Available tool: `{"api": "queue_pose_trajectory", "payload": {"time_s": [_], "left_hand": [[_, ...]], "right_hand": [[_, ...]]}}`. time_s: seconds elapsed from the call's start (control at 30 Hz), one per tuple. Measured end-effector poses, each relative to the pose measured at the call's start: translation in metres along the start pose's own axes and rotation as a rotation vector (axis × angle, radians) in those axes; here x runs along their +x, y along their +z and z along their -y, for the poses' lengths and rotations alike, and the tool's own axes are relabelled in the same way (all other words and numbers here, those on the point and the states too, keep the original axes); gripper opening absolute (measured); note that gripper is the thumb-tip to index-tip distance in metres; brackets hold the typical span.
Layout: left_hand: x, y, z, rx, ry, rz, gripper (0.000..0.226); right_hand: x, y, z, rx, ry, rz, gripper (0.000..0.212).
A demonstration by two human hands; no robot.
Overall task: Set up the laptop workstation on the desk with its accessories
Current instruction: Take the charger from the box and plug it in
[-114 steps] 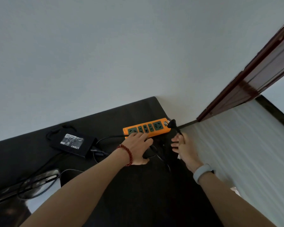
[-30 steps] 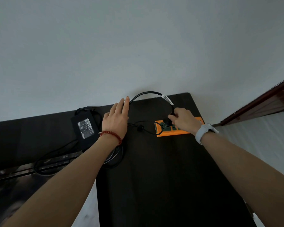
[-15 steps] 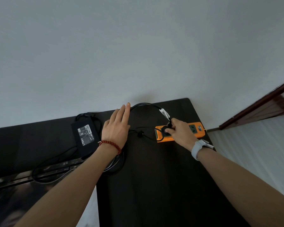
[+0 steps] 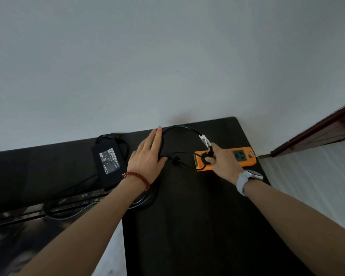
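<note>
An orange power strip (image 4: 241, 157) with green sockets lies at the far right of the black desk (image 4: 197, 226). My right hand (image 4: 222, 163) pinches the black plug (image 4: 206, 156) at a socket near the strip's left end. From the plug a black power cable (image 4: 179, 127) with a white tag arcs left. My left hand (image 4: 147, 156) lies flat with straight fingers on that cable. The black power adapter (image 4: 109, 160) lies label up, left of my left hand.
A white wall runs right behind the desk. Loose cable loops (image 4: 68, 208) lie at the left over a dark, glossy surface (image 4: 12, 222). A brown door frame (image 4: 317, 134) and pale floor (image 4: 317, 186) are off the desk's right edge.
My right hand has moved left along the power strip with the plug, from the middle to the left end. The left hand has stayed flat on the cable.
</note>
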State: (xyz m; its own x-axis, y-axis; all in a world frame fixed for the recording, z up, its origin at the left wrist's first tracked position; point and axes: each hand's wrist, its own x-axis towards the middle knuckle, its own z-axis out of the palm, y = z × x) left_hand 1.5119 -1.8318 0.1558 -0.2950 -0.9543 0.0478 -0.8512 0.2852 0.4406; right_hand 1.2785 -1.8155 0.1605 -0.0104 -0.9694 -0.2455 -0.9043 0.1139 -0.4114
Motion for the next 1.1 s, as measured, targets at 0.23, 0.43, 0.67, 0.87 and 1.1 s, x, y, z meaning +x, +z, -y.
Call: {"api": "queue_pose_trajectory", "payload": {"time_s": [0.23,0.43,0.67,0.87,1.1], "left_hand": [[-0.042,0.0,0.001,-0.059,-0.1,0.117,0.111],[-0.081,-0.011,0.029,0.031,-0.131,0.224,0.128],[-0.103,-0.032,0.09,0.291,-0.136,0.335,0.096],[-0.111,-0.051,0.133,0.231,-0.202,0.241,0.071],[-0.113,-0.047,0.142,0.177,-0.136,0.203,0.049]], "right_hand": [[0.001,-0.018,0.009,-0.019,0.094,0.136,0.015],[-0.001,-0.054,0.04,0.175,0.174,-0.027,0.049],[-0.04,-0.012,0.138,-0.253,-0.709,-0.339,0.044],[-0.06,0.067,0.142,-0.965,-0.865,0.234,0.077],[-0.058,0.082,0.138,-1.058,-0.953,0.074,0.009]]}}
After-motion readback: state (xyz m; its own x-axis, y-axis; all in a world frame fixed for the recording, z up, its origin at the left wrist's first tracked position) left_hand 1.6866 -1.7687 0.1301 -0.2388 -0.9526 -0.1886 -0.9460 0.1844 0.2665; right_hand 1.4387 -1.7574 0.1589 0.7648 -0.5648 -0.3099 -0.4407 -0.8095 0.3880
